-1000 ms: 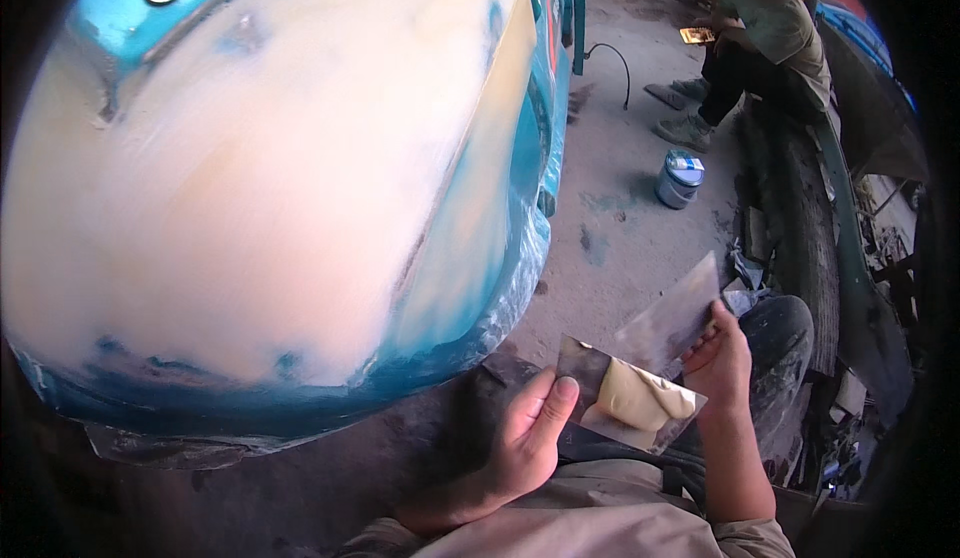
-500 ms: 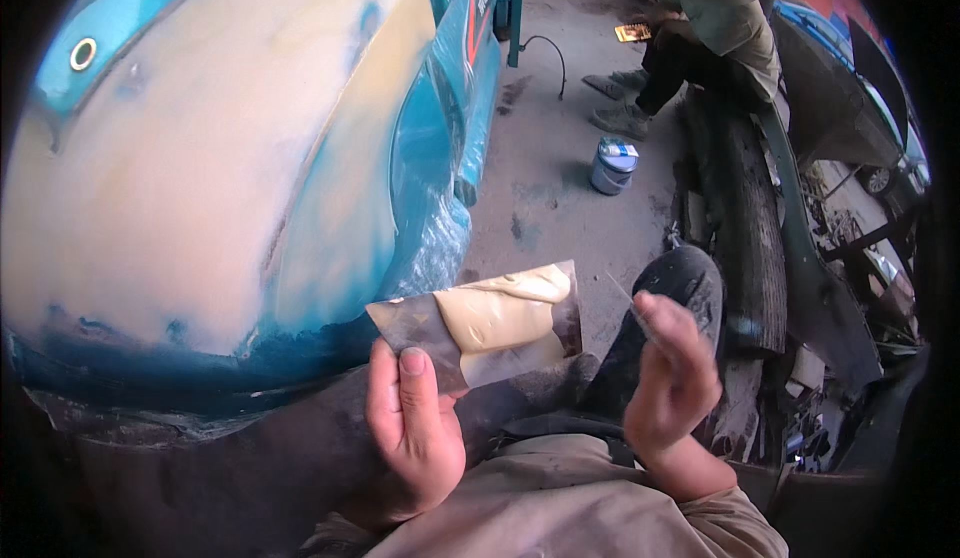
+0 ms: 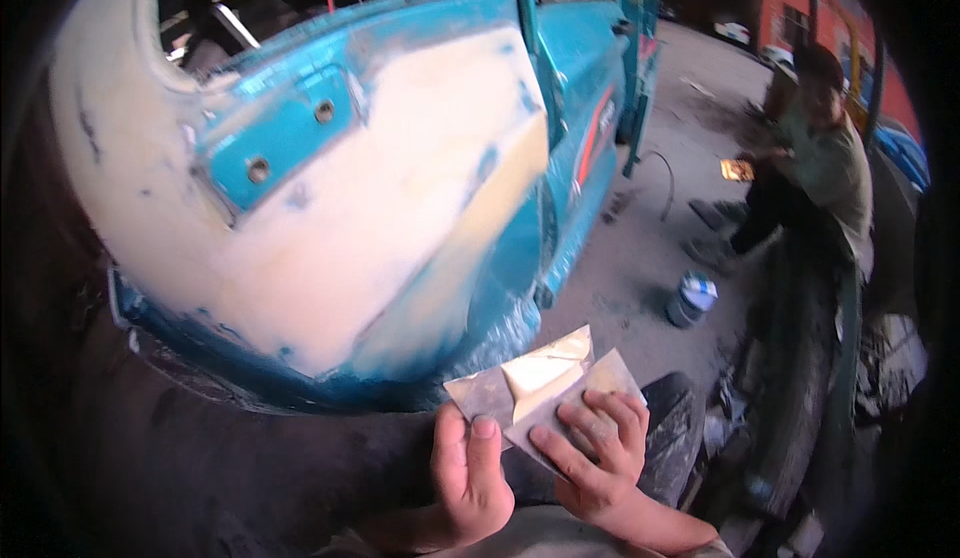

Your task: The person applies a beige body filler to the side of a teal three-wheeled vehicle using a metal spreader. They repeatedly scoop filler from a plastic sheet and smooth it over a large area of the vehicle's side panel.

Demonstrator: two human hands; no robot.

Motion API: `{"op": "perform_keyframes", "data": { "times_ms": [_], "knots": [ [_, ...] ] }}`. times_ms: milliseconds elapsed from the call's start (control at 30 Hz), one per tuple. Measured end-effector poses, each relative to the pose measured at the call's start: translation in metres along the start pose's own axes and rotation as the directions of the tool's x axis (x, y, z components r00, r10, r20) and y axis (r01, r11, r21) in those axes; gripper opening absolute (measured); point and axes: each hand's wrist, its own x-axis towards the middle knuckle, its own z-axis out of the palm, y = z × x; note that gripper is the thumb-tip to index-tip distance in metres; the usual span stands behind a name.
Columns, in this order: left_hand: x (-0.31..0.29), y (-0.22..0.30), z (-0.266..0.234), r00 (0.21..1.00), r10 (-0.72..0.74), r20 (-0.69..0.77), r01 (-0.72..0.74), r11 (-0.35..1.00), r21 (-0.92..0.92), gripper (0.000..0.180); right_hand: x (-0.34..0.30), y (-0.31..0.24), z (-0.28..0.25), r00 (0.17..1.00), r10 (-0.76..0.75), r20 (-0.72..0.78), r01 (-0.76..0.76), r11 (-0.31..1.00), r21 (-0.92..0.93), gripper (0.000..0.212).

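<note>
Head cam: left hand [image 3: 474,478] pinches plate [image 3: 478,398], right hand [image 3: 603,463] grips scraper [image 3: 608,374]. Looks like working putty [image 3: 548,369]; next stroke probably wants steadiness.

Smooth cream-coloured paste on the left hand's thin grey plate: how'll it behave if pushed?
The cream-coloured paste probably yields without running: it forms a patch with defined edges. Likely smears rather than rolls, lying spread on the thin grey plate. It reaches near the plate's far edge, so a hard push that way might spill some.
</note>
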Motion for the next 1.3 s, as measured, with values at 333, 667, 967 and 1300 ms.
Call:
{"op": "perform_keyframes", "data": {
  "times_ms": [333, 667, 967, 1300],
  "knots": [
    [-0.014, -0.002, -0.024, 0.888, 0.092, -0.451, -0.194, 0.963, -0.185, 0.034, 0.046, 0.144, -0.009, 0.847, 0.529, 0.045, -0.389, 0.559, 0.732, 0.028],
    [-0.088, -0.033, -0.083, 0.907, 0.405, -0.111, 0.043, 0.172, 0.984, 0.046, 0.271, 0.074, 0.045, 0.775, -0.408, -0.483, 0.536, 0.829, 0.159, 0.057],
    [-0.093, -0.054, -0.098, 0.898, 0.361, -0.25, -0.054, 0.655, 0.753, 0.041, 0.29, 0.063, 0.062, 0.771, -0.394, -0.501, 0.515, 0.848, 0.126, 0.057],
    [-0.079, -0.05, -0.096, 0.942, -0.12, -0.313, 0.014, 0.947, -0.321, 0.035, 0.296, 0.06, 0.078, 0.768, -0.398, -0.502, 0.516, 0.848, 0.117, 0.053]
  ]
}}
